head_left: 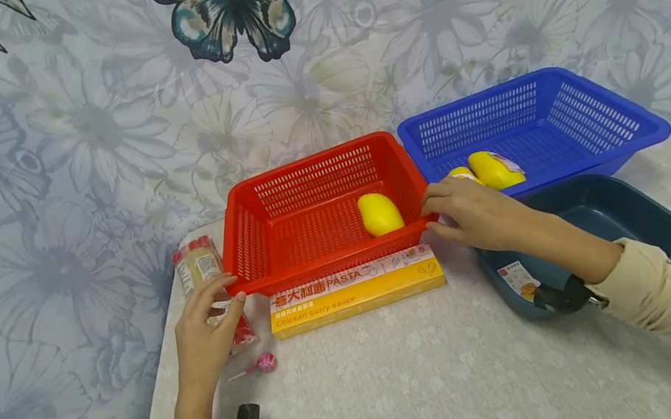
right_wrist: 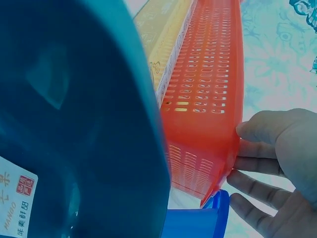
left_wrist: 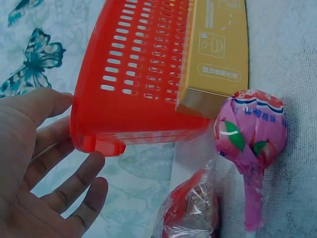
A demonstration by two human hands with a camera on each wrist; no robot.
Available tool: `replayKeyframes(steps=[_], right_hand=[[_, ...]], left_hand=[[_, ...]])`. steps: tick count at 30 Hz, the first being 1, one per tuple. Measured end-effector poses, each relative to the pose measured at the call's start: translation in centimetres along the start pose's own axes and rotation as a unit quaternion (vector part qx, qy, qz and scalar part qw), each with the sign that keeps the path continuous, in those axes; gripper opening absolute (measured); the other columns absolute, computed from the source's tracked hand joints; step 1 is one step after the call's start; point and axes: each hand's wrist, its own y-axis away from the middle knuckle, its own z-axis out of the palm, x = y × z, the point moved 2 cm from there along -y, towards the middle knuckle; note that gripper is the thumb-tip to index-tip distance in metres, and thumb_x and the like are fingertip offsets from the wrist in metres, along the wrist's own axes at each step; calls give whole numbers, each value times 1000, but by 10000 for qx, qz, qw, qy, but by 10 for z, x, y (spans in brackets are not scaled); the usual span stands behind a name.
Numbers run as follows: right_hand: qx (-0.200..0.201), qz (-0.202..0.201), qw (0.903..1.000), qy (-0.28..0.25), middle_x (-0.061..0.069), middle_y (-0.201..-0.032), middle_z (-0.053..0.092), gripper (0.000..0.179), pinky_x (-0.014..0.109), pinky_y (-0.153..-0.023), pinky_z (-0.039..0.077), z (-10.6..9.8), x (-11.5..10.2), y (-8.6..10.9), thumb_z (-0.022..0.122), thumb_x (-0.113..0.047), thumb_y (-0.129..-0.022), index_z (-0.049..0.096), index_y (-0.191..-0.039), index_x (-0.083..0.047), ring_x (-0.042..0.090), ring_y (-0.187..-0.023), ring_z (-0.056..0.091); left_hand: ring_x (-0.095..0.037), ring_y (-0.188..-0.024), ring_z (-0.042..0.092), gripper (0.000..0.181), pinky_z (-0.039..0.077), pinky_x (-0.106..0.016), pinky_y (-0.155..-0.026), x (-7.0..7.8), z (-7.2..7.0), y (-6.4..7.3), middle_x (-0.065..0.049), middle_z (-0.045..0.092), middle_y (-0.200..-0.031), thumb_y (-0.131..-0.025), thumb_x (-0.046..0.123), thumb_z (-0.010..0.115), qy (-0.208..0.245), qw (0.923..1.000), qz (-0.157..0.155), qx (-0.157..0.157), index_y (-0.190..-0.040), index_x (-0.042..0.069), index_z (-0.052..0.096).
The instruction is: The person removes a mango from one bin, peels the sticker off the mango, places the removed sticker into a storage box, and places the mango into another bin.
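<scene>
Head view: I see the red basket near the table's back edge, held at its front corners.
Left hand and right hand, fingers partly curled, pinch its rim; I judge it light and stiff, best held there, level, as the yellow fruit may roll.

Red basket; blue basket; yellow-white pasta box; butterfly-patterned wall.

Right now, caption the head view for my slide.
Left hand and right hand at the near corners of a red basket with one yellow fruit inside.
</scene>
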Motion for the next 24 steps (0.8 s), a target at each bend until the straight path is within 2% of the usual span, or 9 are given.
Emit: replayKeyframes(steps=[5,9,14,19,24], right_hand=[[-19,-48,9999,111,7,-106,67,21,39,-86,54,-1,0,5,75,-17,-90,74,-107,-4,24,-95,60],[21,32,10000,16,8,-111,68,22,44,-90,53,-6,0,10,75,-15,-90,74,-109,-4,26,-101,61],[98,-27,9999,60,8,-111,68,22,44,-89,55,-15,2,13,74,-15,-90,74,-109,-5,26,-103,62],[146,-99,9998,9,8,-110,68,19,44,-88,55,-24,8,15,74,-14,-91,75,-108,-5,26,-103,63],[110,101,9997,173,6,-110,68,19,41,-86,55,-31,13,18,74,-16,-91,75,-107,-7,23,-99,60]], left_hand=[[-17,-101,61,35,56,-33,-75,-3,6,2,2,61,-132,-93,18,73,-23,9999,-26,142,-127,15,68],[-19,-102,61,33,52,-27,-76,-4,9,2,1,62,-131,-94,19,72,32,9995,-35,319,-126,14,69],[-21,-101,61,29,50,-24,-78,-2,8,2,4,64,-129,-95,22,71,168,9986,-122,493,-123,14,71],[-14,-99,60,27,50,-23,-80,-3,7,2,7,64,-128,-94,23,72,372,9974,-349,502,-121,16,72],[-10,-96,60,29,51,-23,-82,-7,7,2,10,63,-129,-94,26,72,358,9968,-536,470,-122,18,71]])
